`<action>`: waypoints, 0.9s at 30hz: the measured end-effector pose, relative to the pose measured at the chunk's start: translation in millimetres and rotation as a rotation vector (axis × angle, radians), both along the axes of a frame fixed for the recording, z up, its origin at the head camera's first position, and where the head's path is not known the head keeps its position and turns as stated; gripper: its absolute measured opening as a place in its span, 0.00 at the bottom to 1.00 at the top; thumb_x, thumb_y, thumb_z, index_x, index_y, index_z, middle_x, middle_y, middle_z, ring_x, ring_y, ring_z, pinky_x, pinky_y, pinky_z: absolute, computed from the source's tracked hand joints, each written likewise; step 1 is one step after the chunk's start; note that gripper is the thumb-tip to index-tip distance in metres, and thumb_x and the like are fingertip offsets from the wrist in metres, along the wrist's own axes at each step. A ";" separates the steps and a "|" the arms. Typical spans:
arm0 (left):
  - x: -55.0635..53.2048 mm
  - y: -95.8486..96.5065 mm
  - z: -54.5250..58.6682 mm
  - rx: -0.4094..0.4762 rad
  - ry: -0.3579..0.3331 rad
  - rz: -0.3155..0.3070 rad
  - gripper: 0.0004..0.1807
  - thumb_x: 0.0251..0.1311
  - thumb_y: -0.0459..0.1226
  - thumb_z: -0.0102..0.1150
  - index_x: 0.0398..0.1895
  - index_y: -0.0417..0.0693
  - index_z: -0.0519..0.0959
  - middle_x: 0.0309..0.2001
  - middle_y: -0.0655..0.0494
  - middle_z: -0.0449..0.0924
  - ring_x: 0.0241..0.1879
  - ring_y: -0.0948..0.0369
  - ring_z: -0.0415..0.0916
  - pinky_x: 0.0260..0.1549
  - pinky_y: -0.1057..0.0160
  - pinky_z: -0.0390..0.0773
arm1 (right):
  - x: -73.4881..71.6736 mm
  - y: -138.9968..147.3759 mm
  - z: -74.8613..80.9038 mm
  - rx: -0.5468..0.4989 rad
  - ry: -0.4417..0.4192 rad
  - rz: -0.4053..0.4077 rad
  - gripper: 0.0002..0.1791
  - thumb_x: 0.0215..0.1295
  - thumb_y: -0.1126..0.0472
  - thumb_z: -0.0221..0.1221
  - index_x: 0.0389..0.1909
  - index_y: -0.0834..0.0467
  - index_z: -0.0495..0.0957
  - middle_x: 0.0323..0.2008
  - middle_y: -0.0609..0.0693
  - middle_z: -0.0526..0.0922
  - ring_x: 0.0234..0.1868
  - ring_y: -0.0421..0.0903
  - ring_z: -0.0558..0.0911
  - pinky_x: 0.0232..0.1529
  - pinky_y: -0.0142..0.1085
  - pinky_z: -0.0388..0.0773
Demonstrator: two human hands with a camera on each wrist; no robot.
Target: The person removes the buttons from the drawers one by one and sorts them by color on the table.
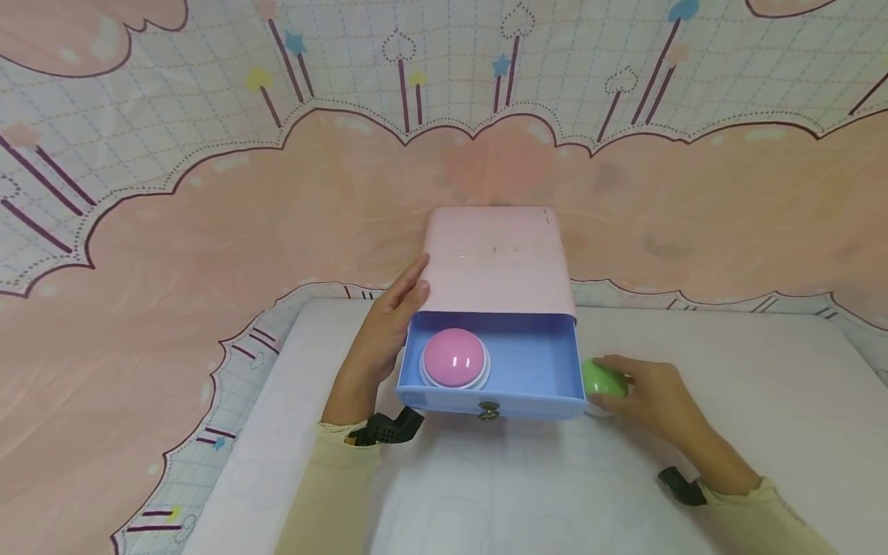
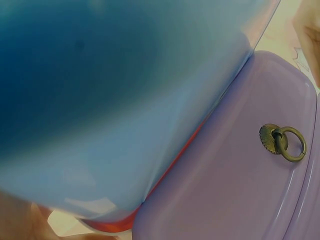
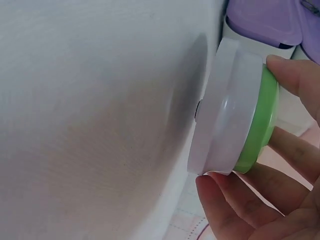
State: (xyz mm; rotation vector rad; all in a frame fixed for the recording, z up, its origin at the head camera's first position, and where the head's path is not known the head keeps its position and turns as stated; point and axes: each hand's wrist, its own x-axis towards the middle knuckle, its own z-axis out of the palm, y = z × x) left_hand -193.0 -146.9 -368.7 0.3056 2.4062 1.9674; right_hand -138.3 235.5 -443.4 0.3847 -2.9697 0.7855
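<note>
A pink cabinet (image 1: 496, 262) stands at the table's middle with its blue drawer (image 1: 534, 351) pulled out. Inside the drawer, at its left, sits a round button with a pink dome and a white base (image 1: 454, 358). My left hand (image 1: 378, 331) rests against the cabinet's left side, its fingers extended along it. To the right of the drawer, my right hand (image 1: 655, 393) grips a round button with a green dome and a white base (image 3: 235, 110). In the right wrist view, the thumb and fingers hold its rim from opposite sides, with the base close over the white tabletop.
The drawer front bears a metal ring pull (image 1: 489, 411). In the left wrist view, a purple-looking drawer front (image 2: 225, 150) with another ring pull (image 2: 290, 143) shows below the drawer. A patterned pink and white cloth (image 1: 624, 208) hangs behind the white table (image 1: 486, 493).
</note>
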 end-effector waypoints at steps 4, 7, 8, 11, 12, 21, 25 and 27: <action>0.1 -0.2 0.0 -0.003 0.005 0.001 0.30 0.74 0.57 0.49 0.78 0.77 0.60 0.82 0.66 0.49 0.81 0.56 0.51 0.75 0.39 0.55 | -1.4 -0.9 -1.0 0.003 -0.014 0.000 0.30 0.53 0.53 0.77 0.57 0.58 0.84 0.47 0.57 0.89 0.41 0.50 0.83 0.40 0.44 0.81; 0.3 -0.1 0.2 -0.001 0.007 0.000 0.30 0.74 0.57 0.49 0.78 0.77 0.60 0.82 0.66 0.49 0.81 0.56 0.51 0.75 0.39 0.56 | -2.2 -1.5 -1.2 0.009 -0.032 -0.008 0.30 0.53 0.52 0.76 0.58 0.57 0.84 0.46 0.56 0.89 0.40 0.49 0.82 0.40 0.42 0.80; 0.3 0.0 0.3 -0.002 0.007 0.000 0.30 0.74 0.57 0.49 0.78 0.77 0.60 0.82 0.66 0.49 0.81 0.56 0.51 0.75 0.38 0.56 | -2.3 -1.8 -1.2 0.014 -0.036 -0.009 0.30 0.54 0.52 0.76 0.58 0.57 0.84 0.46 0.55 0.89 0.40 0.49 0.82 0.39 0.41 0.80; 0.5 0.2 0.4 -0.002 0.004 0.001 0.30 0.74 0.57 0.49 0.77 0.78 0.60 0.82 0.66 0.49 0.81 0.56 0.50 0.74 0.38 0.56 | -2.7 -1.6 -1.7 0.021 -0.044 -0.008 0.30 0.54 0.52 0.76 0.58 0.57 0.84 0.46 0.56 0.89 0.40 0.49 0.82 0.39 0.41 0.79; 0.5 0.3 0.3 -0.003 0.002 0.002 0.30 0.74 0.57 0.49 0.77 0.78 0.60 0.82 0.66 0.49 0.81 0.56 0.50 0.74 0.38 0.56 | -2.8 -1.6 -1.8 0.021 -0.049 -0.008 0.30 0.54 0.52 0.76 0.58 0.57 0.84 0.46 0.56 0.89 0.40 0.49 0.82 0.39 0.41 0.80; -1.3 0.0 0.6 0.008 -0.006 -0.004 0.29 0.76 0.54 0.49 0.78 0.76 0.60 0.82 0.66 0.50 0.80 0.54 0.53 0.75 0.38 0.54 | -3.7 -0.6 -3.2 0.019 -0.053 0.005 0.30 0.53 0.53 0.76 0.58 0.57 0.84 0.46 0.56 0.89 0.39 0.48 0.82 0.39 0.41 0.80; -1.0 -0.3 1.5 0.020 -0.019 -0.006 0.29 0.76 0.54 0.49 0.78 0.76 0.61 0.81 0.70 0.52 0.80 0.54 0.53 0.76 0.39 0.53 | -3.8 0.0 -4.1 0.021 -0.032 0.021 0.30 0.52 0.54 0.77 0.57 0.57 0.84 0.46 0.57 0.89 0.38 0.47 0.82 0.38 0.39 0.79; -0.7 -0.4 1.9 0.023 -0.022 -0.007 0.29 0.76 0.53 0.49 0.78 0.76 0.61 0.80 0.71 0.52 0.80 0.54 0.53 0.76 0.39 0.53 | -3.7 0.1 -4.5 0.023 -0.030 0.026 0.30 0.52 0.54 0.77 0.57 0.58 0.84 0.47 0.58 0.89 0.38 0.47 0.82 0.38 0.40 0.80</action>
